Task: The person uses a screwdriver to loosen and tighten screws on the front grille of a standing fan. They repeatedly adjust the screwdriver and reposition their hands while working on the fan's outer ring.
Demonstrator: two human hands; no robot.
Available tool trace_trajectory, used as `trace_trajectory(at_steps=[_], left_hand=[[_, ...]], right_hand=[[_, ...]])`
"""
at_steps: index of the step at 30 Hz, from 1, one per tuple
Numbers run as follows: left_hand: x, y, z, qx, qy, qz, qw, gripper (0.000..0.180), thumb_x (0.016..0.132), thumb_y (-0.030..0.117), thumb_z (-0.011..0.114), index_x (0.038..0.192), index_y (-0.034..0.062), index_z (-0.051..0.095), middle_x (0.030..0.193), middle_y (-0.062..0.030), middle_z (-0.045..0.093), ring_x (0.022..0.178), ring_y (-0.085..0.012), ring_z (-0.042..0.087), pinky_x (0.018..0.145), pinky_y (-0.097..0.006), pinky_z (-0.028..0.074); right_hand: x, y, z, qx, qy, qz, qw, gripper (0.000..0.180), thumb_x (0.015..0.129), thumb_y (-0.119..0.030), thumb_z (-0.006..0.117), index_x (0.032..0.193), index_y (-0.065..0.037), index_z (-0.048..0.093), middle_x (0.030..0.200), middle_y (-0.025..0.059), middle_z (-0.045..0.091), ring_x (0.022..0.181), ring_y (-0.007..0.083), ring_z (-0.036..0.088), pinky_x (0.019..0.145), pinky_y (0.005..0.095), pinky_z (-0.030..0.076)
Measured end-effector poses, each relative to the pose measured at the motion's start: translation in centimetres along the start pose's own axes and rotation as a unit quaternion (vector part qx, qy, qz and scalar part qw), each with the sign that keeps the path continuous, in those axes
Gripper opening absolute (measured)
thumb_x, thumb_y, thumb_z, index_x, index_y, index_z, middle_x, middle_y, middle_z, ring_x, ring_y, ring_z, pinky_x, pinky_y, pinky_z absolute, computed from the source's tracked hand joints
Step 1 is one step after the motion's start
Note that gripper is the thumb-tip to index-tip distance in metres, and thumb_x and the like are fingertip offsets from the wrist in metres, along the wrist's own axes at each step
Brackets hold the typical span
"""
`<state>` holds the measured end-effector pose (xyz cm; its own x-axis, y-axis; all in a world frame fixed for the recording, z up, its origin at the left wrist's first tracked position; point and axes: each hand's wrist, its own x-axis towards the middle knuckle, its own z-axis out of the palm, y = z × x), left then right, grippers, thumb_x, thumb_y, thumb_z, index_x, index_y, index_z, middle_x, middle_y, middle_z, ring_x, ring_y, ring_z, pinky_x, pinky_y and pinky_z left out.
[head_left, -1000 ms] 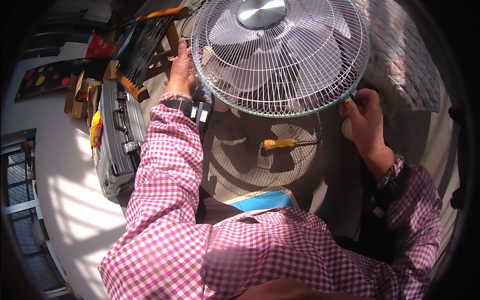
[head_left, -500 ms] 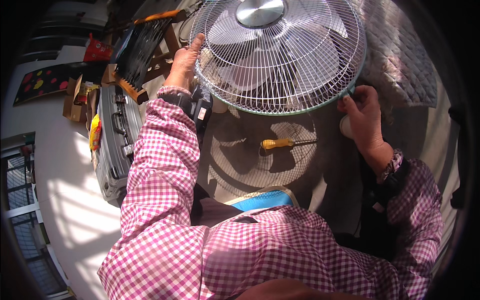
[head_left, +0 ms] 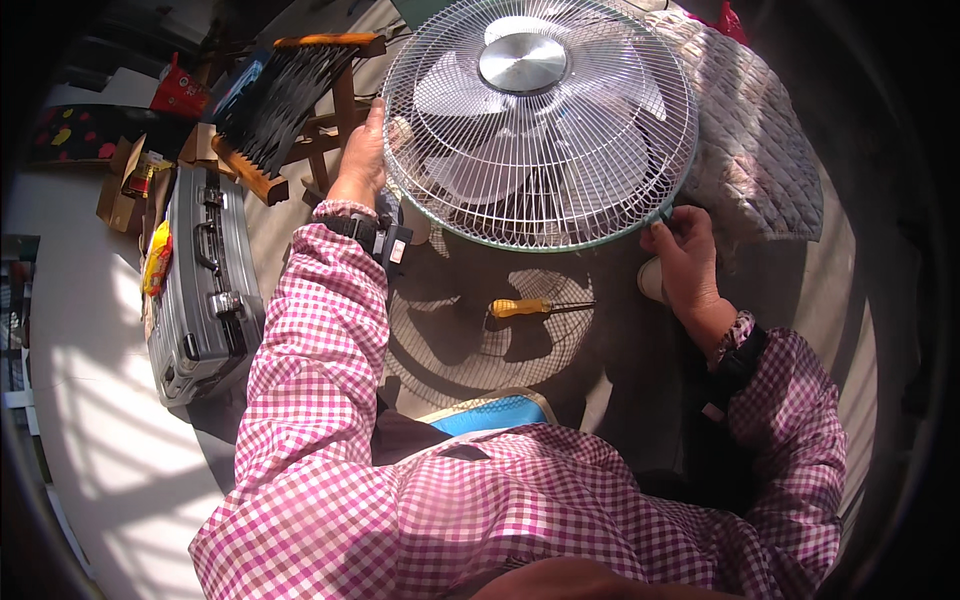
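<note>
A fan (head_left: 590,200) with a white wire guard, pale translucent blades and a silver round centre faces up in front of me. My left hand (head_left: 362,162) grips the guard's left edge, thumb along the rim and the other fingers hidden behind it. At the lower right of the greenish rim, my right hand (head_left: 686,262) is closed in a pinch on the edge, by a small tab. Below the fan, a screwdriver (head_left: 520,308) with a yellow handle lies on the floor in the guard's shadow.
A silver hard case (head_left: 205,290) stands left of my left arm. Beyond it are a folding stool (head_left: 290,110) with a black strap seat and an open cardboard box (head_left: 125,185). A quilted pad (head_left: 750,130) lies at right; a blue-topped item (head_left: 495,412) sits close to my body.
The whole view has shifted, so the floor, case and screwdriver sit further left. The fan appears slightly lower and further left, with both hands still on its rim.
</note>
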<state>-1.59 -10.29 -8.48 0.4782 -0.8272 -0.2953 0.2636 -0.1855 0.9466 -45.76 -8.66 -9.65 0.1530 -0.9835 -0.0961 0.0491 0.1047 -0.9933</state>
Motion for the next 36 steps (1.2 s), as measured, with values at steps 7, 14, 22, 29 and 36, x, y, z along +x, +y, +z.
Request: trace_trajectory(at_steps=[7,14,22,29,36], left_hand=[[-7.5,-4.5,0.8,-0.131,0.090,-0.005,0.987,0.054,0.097,0.056,0.045,0.120,0.0076,0.057,0.107,-0.0046,0.066,0.087,-0.0150,0.064,0.066,-0.028,0.049],[-9.6,-6.5,1.6,-0.094,0.067,0.012,0.993,0.060,0.094,0.056,0.051,0.126,0.0048,0.048,0.103,-0.0077,0.061,0.080,-0.0167,0.062,0.065,-0.029,0.053],[-16.6,-17.9,6.2,0.488,-0.110,0.112,0.859,0.045,0.091,0.033,0.062,0.123,0.0033,0.053,0.121,-0.0140,0.059,0.104,-0.0315,0.061,0.091,-0.041,0.049],[-20.0,-19.7,7.4,0.697,-0.281,0.153,0.642,0.044,0.086,0.028,0.065,0.119,0.0019,0.050,0.127,-0.0158,0.046,0.125,-0.0334,0.042,0.103,-0.044,0.037],[-22.7,-18.3,8.8,0.448,-0.286,0.200,0.823,0.029,0.089,0.020,0.063,0.112,0.0050,0.056,0.107,-0.0152,0.063,0.096,-0.0352,0.063,0.081,-0.041,0.051]], right_hand=[[0.5,-0.1,-0.7,-0.060,-0.016,-0.004,0.998,0.029,0.093,-0.001,0.058,0.113,0.006,0.039,0.098,0.0141,0.060,0.081,0.0183,0.066,0.073,0.0284,0.057],[0.7,-0.5,-0.6,-0.070,-0.031,-0.004,0.997,0.030,0.094,-0.004,0.060,0.114,0.005,0.040,0.100,0.0129,0.060,0.085,0.0177,0.065,0.077,0.0305,0.057],[1.0,0.2,-1.1,-0.062,-0.030,-0.013,0.998,0.031,0.094,-0.006,0.061,0.115,0.005,0.041,0.103,0.0135,0.060,0.088,0.0190,0.065,0.079,0.0314,0.058],[1.0,0.1,-0.9,-0.046,-0.025,-0.023,0.998,0.033,0.092,-0.002,0.060,0.115,0.007,0.038,0.100,0.0175,0.060,0.081,0.0208,0.067,0.073,0.0296,0.058],[0.7,-0.2,-1.1,-0.080,-0.037,-0.011,0.996,0.028,0.094,-0.005,0.060,0.112,0.006,0.043,0.102,0.0150,0.062,0.089,0.0212,0.067,0.080,0.0328,0.058]])
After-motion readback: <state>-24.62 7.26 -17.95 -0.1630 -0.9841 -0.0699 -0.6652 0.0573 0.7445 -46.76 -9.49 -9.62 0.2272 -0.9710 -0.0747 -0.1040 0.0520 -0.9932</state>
